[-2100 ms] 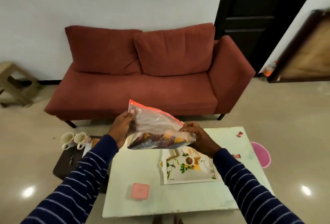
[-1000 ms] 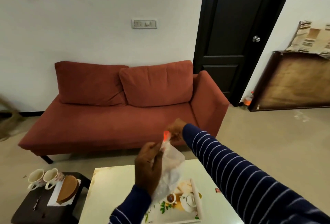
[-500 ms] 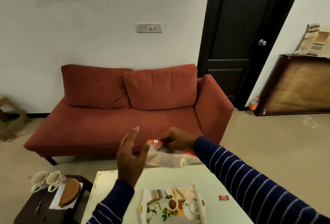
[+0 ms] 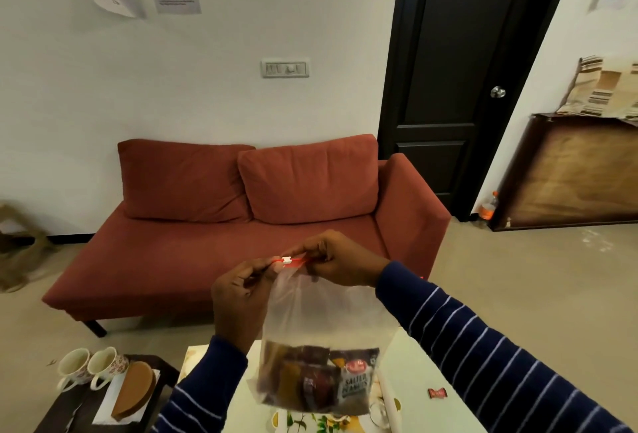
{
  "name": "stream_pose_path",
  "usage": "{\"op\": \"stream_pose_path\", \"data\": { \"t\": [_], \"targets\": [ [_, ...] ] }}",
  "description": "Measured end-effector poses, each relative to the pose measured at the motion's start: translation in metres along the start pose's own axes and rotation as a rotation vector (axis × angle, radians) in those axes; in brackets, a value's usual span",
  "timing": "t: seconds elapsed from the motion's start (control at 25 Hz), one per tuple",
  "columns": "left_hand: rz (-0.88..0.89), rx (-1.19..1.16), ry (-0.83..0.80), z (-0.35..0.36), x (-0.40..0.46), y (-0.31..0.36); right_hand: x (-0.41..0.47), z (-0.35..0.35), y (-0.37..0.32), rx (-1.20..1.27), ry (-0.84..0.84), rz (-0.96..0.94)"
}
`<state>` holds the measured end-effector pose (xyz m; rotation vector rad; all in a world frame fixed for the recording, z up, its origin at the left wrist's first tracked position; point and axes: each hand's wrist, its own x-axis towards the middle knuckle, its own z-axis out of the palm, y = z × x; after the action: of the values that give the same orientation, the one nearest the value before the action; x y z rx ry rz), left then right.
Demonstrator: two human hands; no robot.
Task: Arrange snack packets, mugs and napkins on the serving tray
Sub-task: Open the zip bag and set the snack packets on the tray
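Head view: both hands are holding up a clear plastic zip bag (image 4: 324,322) of snack packets (image 4: 321,381) above the white table (image 4: 421,394); the left hand (image 4: 241,298) is pinching its red zip strip (image 4: 290,261); the right hand (image 4: 340,260) is gripping the same strip; two floral ceramic mugs (image 4: 90,367) are standing at the dark side table's (image 4: 83,412) far edge.

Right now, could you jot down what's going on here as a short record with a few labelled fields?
held item: clear zip bag with a red seal strip, hanging upright above the tray
contents: snack packets at the bottom, one reading salted peanuts
left hand: fingers pinch the seal's left end
right hand: fingers pinch the seal by the white slider
serving tray: floral, on the white table, mostly hidden
mugs: two, on the dark side table, beside a napkin
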<state>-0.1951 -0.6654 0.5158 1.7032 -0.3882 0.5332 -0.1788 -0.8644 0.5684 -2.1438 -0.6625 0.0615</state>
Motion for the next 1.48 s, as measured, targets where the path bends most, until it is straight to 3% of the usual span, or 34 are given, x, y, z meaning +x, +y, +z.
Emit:
{"op": "stream_pose_path", "data": {
  "t": [0.44, 0.8, 1.24, 1.48],
  "targets": [
    [0.045, -0.028, 0.039, -0.008, 0.004, 0.031, -0.003, 0.006, -0.027, 0.18, 0.219, -0.08],
    [0.068, 0.0, 0.074, -0.022, 0.026, 0.042, -0.009, -0.009, -0.037, -0.156, 0.286, -0.124],
    [0.01, -0.019, 0.183, -0.06, 0.052, 0.044, -0.068, -0.05, 0.015, -0.334, 0.34, 0.056],
    [-0.012, -0.038, 0.12, -0.05, 0.053, 0.046, -0.082, -0.061, 0.026, -0.38, 0.313, 0.142]
  ]
}}
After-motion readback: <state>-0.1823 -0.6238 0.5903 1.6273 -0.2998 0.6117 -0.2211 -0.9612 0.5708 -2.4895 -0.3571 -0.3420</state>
